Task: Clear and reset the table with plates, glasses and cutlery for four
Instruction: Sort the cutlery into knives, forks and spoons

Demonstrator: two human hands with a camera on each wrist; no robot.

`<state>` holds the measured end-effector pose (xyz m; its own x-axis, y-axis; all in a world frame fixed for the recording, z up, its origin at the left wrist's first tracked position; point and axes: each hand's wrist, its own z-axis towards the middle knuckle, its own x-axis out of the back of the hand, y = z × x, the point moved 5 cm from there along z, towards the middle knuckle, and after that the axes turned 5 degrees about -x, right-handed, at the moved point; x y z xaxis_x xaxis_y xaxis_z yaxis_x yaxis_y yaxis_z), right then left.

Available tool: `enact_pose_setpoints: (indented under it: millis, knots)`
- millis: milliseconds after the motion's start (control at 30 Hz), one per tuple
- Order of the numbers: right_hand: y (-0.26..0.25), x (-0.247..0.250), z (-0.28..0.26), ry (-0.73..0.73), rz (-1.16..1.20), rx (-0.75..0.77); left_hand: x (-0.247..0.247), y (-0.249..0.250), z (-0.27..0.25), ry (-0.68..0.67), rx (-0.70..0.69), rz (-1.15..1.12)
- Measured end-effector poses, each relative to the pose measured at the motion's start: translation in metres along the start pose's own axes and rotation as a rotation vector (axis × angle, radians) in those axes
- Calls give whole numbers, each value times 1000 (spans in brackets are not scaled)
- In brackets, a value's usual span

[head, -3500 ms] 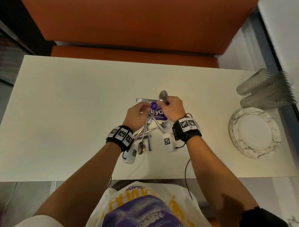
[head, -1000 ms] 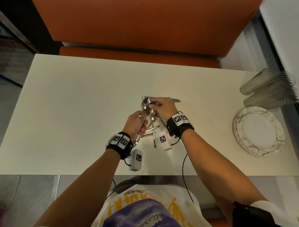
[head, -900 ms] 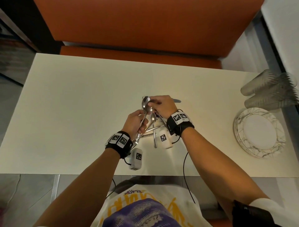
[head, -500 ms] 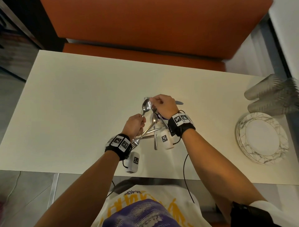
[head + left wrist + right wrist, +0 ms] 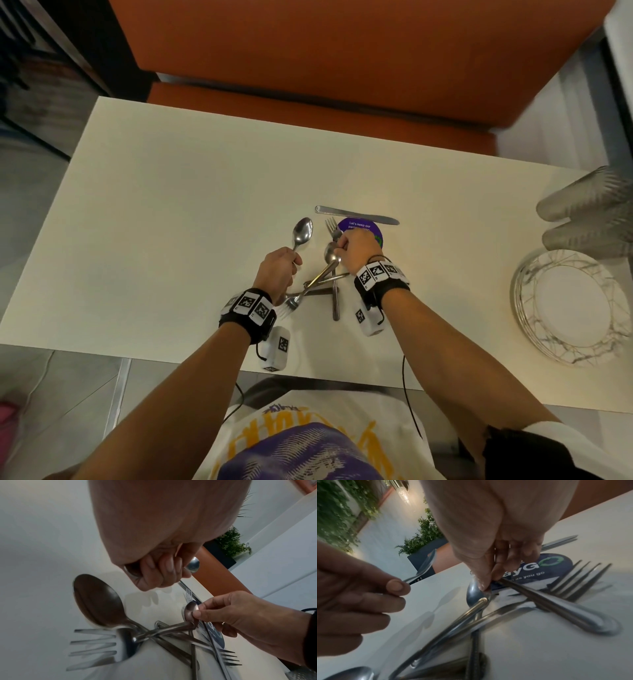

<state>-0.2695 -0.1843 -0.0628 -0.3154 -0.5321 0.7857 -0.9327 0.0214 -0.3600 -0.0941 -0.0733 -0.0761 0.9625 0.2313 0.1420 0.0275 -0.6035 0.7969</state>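
Cutlery [image 5: 320,284] lies in a crossed heap on the pale table [image 5: 154,219], just toward the person from a round purple sticker [image 5: 359,228]. Left hand [image 5: 277,270] has its fingers curled round the handle of a spoon [image 5: 303,231], held left of the heap. Right hand [image 5: 356,250] pinches the bowl of a second spoon [image 5: 191,610] beside the sticker. Lifting that spoon straight up, slowly, should keep the overlapping forks from dragging along.

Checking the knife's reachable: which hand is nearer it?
Right. The right hand sits just below the knife, over the purple coaster; the left hand is farther, down-left.
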Motion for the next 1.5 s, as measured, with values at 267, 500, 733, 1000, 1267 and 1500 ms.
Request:
enact_pose_setpoints:
  millis: [267,500,733,1000,1267,1500]
  knots:
    - [-16,15,-4,77,230,129,6,5,8,90,-104,57]
    - [-45,37,-8,212,384,254,20,15,13,179,-158,107]
    - [-51,62,-16,389,533,252,22,24,14,147,-180,-30]
    - [-52,61,-19,397,540,126,-11,57,-7,-126,-121,-211]
    - [-46,57,-28,464,634,81,-20,57,-19,-179,-53,-294]
    - [-52,58,-29,419,534,135,-18,59,-27,-198,-60,-241]
